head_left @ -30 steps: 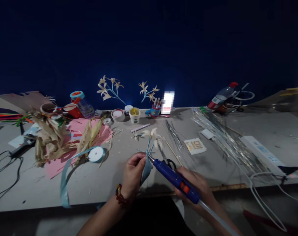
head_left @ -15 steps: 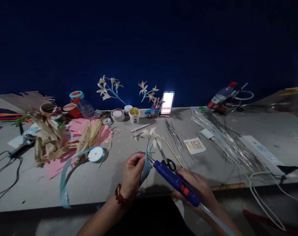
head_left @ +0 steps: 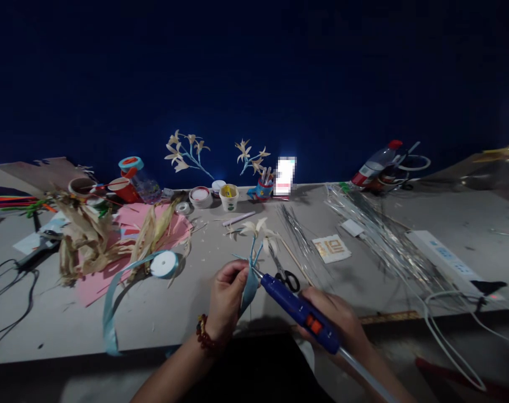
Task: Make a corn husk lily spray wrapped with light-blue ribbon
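Observation:
My left hand pinches the stems of a small flower sprig, its pale petals up and its stems wrapped in blue. A strip of blue ribbon hangs from the stems beside my fingers. My right hand is wrapped round a blue glue gun with an orange part and a clear stick at its rear. The gun's metal tip is at the stems, just right of my left fingertips. Black-handled scissors lie behind the gun.
A blue ribbon roll, dry husks and pink paper lie left. Small tubs, a cup of pens and a lit phone stand behind. Wires, a power strip and a tilted bottle are right.
The glue gun and my right hand have shifted very slightly left. My left hand and the sprig look unmoved.

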`<state>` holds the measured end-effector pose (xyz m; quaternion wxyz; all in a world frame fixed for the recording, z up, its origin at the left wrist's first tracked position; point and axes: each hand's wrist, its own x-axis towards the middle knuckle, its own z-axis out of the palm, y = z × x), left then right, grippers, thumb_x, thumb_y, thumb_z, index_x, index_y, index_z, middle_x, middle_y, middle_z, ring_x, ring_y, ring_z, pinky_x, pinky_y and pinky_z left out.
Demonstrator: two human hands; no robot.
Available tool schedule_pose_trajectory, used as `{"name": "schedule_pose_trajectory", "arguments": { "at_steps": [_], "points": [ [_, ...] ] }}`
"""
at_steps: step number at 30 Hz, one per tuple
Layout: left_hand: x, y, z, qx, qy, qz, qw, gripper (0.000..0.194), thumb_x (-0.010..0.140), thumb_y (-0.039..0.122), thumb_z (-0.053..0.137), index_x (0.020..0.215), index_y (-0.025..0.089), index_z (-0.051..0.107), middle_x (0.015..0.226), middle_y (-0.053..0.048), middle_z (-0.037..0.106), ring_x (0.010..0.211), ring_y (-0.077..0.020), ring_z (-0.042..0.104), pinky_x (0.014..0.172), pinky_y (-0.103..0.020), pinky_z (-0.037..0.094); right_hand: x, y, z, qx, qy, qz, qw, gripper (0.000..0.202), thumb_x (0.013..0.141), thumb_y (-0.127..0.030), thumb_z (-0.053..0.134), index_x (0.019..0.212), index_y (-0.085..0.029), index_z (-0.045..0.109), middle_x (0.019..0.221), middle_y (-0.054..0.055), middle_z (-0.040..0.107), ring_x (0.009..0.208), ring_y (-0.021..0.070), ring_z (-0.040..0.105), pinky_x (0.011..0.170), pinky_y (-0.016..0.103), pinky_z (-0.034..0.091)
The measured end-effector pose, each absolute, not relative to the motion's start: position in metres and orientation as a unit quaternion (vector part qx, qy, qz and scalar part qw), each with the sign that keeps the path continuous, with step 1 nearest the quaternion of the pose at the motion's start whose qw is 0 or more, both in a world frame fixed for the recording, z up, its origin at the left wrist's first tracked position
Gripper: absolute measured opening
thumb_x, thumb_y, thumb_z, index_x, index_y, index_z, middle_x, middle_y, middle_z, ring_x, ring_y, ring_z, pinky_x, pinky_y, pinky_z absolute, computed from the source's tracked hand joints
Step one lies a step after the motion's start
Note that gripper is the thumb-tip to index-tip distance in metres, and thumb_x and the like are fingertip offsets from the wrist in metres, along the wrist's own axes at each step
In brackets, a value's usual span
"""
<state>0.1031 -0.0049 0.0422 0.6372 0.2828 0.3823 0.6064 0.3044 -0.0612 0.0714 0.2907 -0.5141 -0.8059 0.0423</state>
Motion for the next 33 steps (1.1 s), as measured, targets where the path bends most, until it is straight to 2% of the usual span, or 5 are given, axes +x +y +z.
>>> {"name": "schedule_pose_trajectory", "arguments": {
  "at_steps": [4, 10, 16, 19, 33],
  "points": [
    [0.1025, -0.0054, 0.0437, 0.285, 0.376, 0.601, 0.644, 0.021, 0.071, 0.033, 0.079, 0.077, 0.015, 0.069, 0.07, -0.002, 0.069, 0.059, -0.013, 0.064, 0.058, -0.023, 0.052, 0.306, -0.0624, 0.0719, -0.51, -0.81, 0.052, 0.285, 0.029, 0.093, -0.046, 0.043, 0.088, -0.021, 0.057, 0.068, 0.004, 0.066, 0.059, 0.0193, 0.063, 0.057, 0.029, 0.044],
    [0.1037, -0.0058, 0.0473, 0.285, 0.37, 0.596, 0.653, 0.019, 0.073, 0.032, 0.077, 0.076, 0.015, 0.069, 0.066, -0.001, 0.07, 0.057, -0.0125, 0.064, 0.057, -0.022, 0.052, 0.307, -0.0608, 0.0747, -0.508, -0.814, 0.038, 0.279, 0.033, 0.094, -0.048, 0.039, 0.087, -0.021, 0.056, 0.07, 0.006, 0.067, 0.061, 0.0209, 0.064, 0.058, 0.03, 0.045],
    [0.1048, -0.005, 0.0477, 0.294, 0.367, 0.592, 0.655, 0.018, 0.074, 0.031, 0.077, 0.074, 0.015, 0.069, 0.066, -0.002, 0.071, 0.058, -0.0124, 0.065, 0.058, -0.022, 0.053, 0.3085, -0.0612, 0.0747, -0.515, -0.811, 0.065, 0.269, 0.012, 0.087, -0.03, 0.047, 0.086, -0.022, 0.055, 0.067, 0.003, 0.065, 0.058, 0.019, 0.062, 0.057, 0.027, 0.044],
    [0.104, -0.0046, 0.0474, 0.294, 0.364, 0.591, 0.658, 0.017, 0.075, 0.031, 0.076, 0.076, 0.015, 0.07, 0.065, -0.002, 0.07, 0.056, -0.0119, 0.064, 0.058, -0.022, 0.053, 0.3084, -0.062, 0.0734, -0.51, -0.812, 0.066, 0.276, 0.01, 0.086, -0.024, 0.045, 0.084, -0.021, 0.054, 0.066, 0.002, 0.064, 0.057, 0.0185, 0.062, 0.057, 0.027, 0.044],
    [0.1032, -0.0051, 0.0506, 0.29, 0.379, 0.596, 0.645, 0.023, 0.07, 0.037, 0.079, 0.077, 0.016, 0.07, 0.07, -0.003, 0.071, 0.058, -0.0161, 0.067, 0.058, -0.028, 0.056, 0.3097, -0.0606, 0.075, -0.516, -0.812, 0.092, 0.255, 0.012, 0.084, -0.029, 0.046, 0.086, -0.021, 0.055, 0.068, 0.003, 0.066, 0.061, 0.019, 0.063, 0.057, 0.027, 0.045]
  ]
}}
